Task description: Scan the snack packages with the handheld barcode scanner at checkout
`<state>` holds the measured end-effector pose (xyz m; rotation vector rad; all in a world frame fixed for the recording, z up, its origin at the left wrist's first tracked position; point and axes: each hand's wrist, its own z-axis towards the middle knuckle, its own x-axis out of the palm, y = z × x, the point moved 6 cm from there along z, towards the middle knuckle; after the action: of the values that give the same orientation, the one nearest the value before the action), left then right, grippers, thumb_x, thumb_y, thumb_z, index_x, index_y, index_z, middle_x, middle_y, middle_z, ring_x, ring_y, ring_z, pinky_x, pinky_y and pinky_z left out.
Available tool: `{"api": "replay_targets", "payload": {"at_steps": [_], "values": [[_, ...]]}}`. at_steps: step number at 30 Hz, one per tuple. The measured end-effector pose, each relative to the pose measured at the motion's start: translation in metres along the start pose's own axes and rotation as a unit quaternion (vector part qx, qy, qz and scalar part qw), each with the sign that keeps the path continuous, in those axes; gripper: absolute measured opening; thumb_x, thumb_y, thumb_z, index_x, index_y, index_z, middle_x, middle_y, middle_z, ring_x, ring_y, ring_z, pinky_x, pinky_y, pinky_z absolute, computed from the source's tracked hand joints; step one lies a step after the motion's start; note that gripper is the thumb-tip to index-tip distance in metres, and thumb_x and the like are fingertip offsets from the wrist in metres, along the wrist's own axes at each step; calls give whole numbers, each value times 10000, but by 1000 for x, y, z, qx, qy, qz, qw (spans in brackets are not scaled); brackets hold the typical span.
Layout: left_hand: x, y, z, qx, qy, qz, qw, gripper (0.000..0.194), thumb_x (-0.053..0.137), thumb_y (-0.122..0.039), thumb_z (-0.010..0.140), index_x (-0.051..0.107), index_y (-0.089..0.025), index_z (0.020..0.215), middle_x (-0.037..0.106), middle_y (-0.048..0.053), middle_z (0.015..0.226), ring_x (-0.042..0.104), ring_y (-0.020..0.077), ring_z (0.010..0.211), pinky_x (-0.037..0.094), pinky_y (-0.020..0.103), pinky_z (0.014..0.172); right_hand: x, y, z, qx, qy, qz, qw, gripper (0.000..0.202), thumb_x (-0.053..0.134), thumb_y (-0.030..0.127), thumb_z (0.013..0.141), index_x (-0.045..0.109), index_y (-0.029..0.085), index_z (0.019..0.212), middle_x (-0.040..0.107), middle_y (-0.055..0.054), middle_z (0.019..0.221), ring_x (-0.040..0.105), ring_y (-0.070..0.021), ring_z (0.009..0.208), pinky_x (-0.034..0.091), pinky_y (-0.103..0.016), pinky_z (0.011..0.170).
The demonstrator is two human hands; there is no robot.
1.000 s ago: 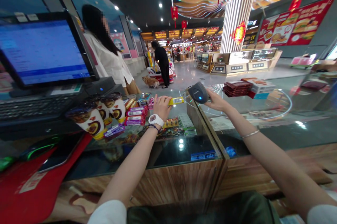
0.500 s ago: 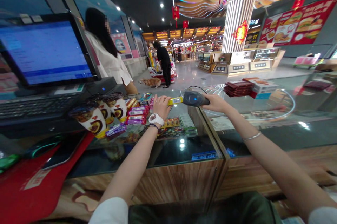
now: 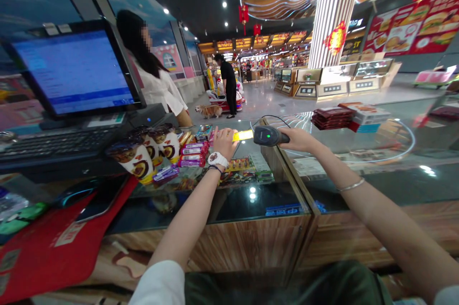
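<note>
Head camera: nearest, a phone (image 3: 103,198) lies on the red mat (image 3: 77,252). Over the glass counter (image 3: 233,202), the left hand (image 3: 224,141) is clamped on the yellow bar (image 3: 243,136); the right hand (image 3: 299,140) is wrapped around the scanner (image 3: 266,136), its head facing the brightly lit bar, its light green. Left of the left hand are wrapped snacks (image 3: 193,154) and cups (image 3: 140,164), near the monitor (image 3: 75,70). Red packets (image 3: 330,118) sit beside boxes (image 3: 369,117) at the right. Beyond are a person in white (image 3: 159,86) and, farther, a dog (image 3: 211,112) near a person in black (image 3: 228,84).
</note>
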<state>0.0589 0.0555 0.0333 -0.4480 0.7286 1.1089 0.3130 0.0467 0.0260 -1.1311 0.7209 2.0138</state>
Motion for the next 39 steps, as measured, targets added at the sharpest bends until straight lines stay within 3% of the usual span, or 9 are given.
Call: {"api": "replay_targets", "payload": {"at_steps": [7,11,14,18,27,39], "values": [[0,1,0,4,-7,-9,1000,288,642,-200,829,648,-249,1113,674,61,1083,602,269,1093,266,537,1201,3,-2,0,5,1,2,1000,315,647,359,800,662,259,1098,762,-47,961,705,-281,850,451,-299,672],[0,-1,0,9,-6,-13,1000,285,634,-205,835,649,-240,1117,672,68,1085,597,270,1100,258,537,1207,4,-6,-2,24,2,42,999,524,654,365,799,560,253,1303,741,-62,1073,698,-297,892,488,-333,734],[-1,-1,0,10,-5,-16,1000,286,631,-207,834,650,-247,1117,670,69,1087,595,275,1103,261,550,1203,5,-9,-1,-7,-8,108,994,638,652,333,798,470,227,1400,692,-79,1175,671,-291,989,508,-373,852],[-2,-1,-1,10,-9,-21,1000,298,638,-208,826,653,-256,1119,670,69,1087,597,278,1099,256,558,1205,7,-23,-1,-49,-41,134,989,530,640,300,808,559,213,1324,628,-107,1245,610,-293,1122,479,-426,992],[-5,-5,-1,13,-9,-21,1000,303,630,-175,823,652,-264,1112,676,60,1078,598,274,1106,251,555,1210,34,-80,-6,-41,-26,116,992,475,670,162,708,685,195,1181,697,-101,1081,650,-281,1030,529,-413,931],[-6,-7,-2,22,-5,-18,1000,298,624,-175,833,649,-250,1121,675,68,1089,595,272,1109,252,543,1213,53,-96,-9,-49,16,142,989,533,636,73,652,714,204,1163,716,-97,1099,660,-267,1039,529,-419,946]]}}
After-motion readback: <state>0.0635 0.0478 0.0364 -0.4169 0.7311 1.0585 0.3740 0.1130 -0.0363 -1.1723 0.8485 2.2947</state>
